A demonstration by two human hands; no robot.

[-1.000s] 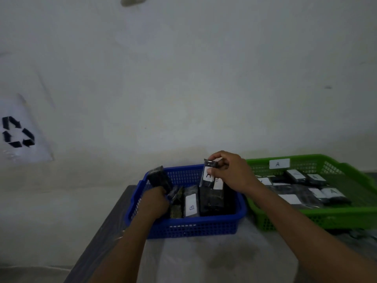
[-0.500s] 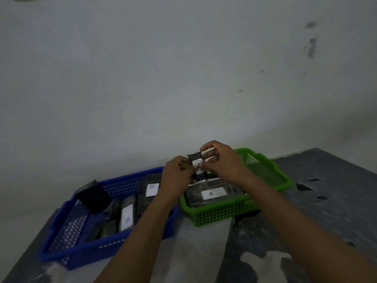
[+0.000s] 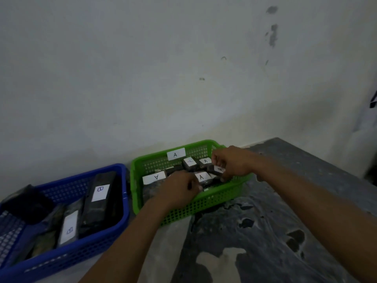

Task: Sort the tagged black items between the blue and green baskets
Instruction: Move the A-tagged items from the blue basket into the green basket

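Observation:
The green basket point(image 3: 204, 209), marked with an A label point(image 3: 175, 154), holds several black items with white A tags, such as one at the left point(image 3: 156, 177) and one at the back point(image 3: 189, 163). My right hand point(image 3: 232, 162) reaches in from the right, its fingers pinched on a small black A-tagged item point(image 3: 218, 170) low in the basket. My left hand point(image 3: 179, 187) lies curled over the near side, next to another A-tagged item point(image 3: 202, 177); what it grips is hidden. The blue basket point(image 3: 81, 256) on the left holds B-tagged black items point(image 3: 100, 201).
Both baskets stand side by side against a pale wall on a mottled dark grey table point(image 3: 265, 231). A black pouch point(image 3: 28, 205) lies in the blue basket's far left corner. The table's bare surface stretches to the right of the green basket.
The small black item held above the green basket in both hands has come down into it. Both hands have dropped into the basket, and my view has moved closer.

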